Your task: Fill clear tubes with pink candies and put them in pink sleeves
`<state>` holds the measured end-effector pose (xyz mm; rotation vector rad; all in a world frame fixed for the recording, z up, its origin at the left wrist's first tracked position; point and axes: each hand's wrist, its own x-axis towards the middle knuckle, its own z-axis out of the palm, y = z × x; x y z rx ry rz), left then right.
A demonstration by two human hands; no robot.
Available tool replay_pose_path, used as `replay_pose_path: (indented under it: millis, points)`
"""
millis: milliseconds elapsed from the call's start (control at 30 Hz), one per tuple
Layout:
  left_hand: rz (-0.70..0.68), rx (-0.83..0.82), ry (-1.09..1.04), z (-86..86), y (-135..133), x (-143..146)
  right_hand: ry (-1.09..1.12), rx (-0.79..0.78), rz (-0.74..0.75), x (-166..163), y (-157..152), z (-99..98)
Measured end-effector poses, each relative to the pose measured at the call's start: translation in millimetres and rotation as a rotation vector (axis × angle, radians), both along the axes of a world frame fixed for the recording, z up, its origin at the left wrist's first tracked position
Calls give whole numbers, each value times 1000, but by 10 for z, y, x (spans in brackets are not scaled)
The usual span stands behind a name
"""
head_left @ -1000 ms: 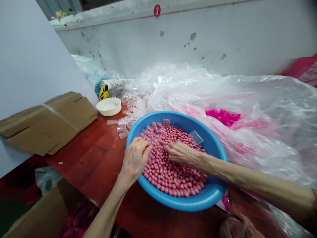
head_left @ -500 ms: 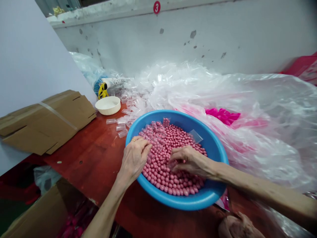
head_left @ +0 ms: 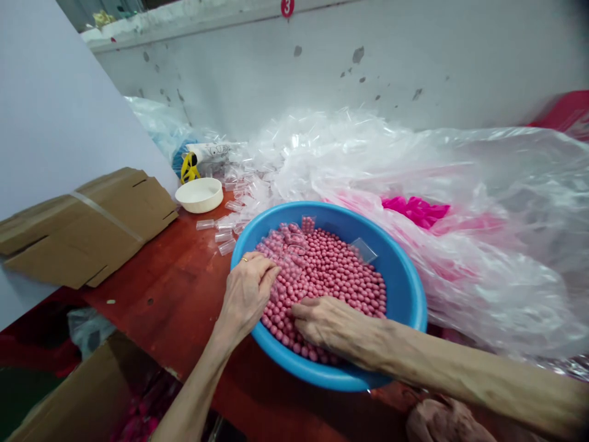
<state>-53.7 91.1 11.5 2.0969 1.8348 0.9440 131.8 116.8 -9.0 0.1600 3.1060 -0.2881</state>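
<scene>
A blue basin (head_left: pixel 405 273) holds a mass of round pink beads (head_left: pixel 335 261). Clear plastic pieces (head_left: pixel 285 248) with pink beads in or under them lie heaped along its left inner side. My left hand (head_left: pixel 248 288), a ring on one finger, is bent over the left rim with thumb and fingers drawn together; what they grip is hidden. Low in the basin, my right hand (head_left: pixel 326 322) rests palm down on the beads, its fingers curled together and their tips partly out of sight. Near the far right inside wall lies a flat clear plastic piece (head_left: pixel 364 250).
On the red table (head_left: pixel 179 270), loose clear plastic tubes (head_left: pixel 225 236) lie left of the basin. A white round dish (head_left: pixel 199 195) and folded cardboard (head_left: pixel 92 224) are farther left. Large clear plastic bags (head_left: pixel 483 184) and bright pink material (head_left: pixel 416 210) spread behind and to the right.
My right hand has moved left and nearer to me across the beads, and its fingers have turned palm down. My left hand stays nearly in place. The view has shifted slightly.
</scene>
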Motion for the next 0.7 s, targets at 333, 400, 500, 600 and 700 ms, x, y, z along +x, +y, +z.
replay_pose_path:
  millis: [333, 400, 500, 600, 700]
  points:
    - [-4, 2, -13, -8, -2, -13, 444, -940, -588, 137, 215, 149]
    - [-1, 2, -9, -7, -5, -15, 528, -1103, -663, 159, 221, 125]
    - [-2, 3, -1, -9, -6, -20, 617, -1167, -739, 170, 224, 110]
    - [-2, 6, 3, -15, -2, -23, 633, -1158, -789, 165, 227, 112]
    - [-3, 5, 5, -18, 3, -20, 639, -1198, -793, 161, 227, 103]
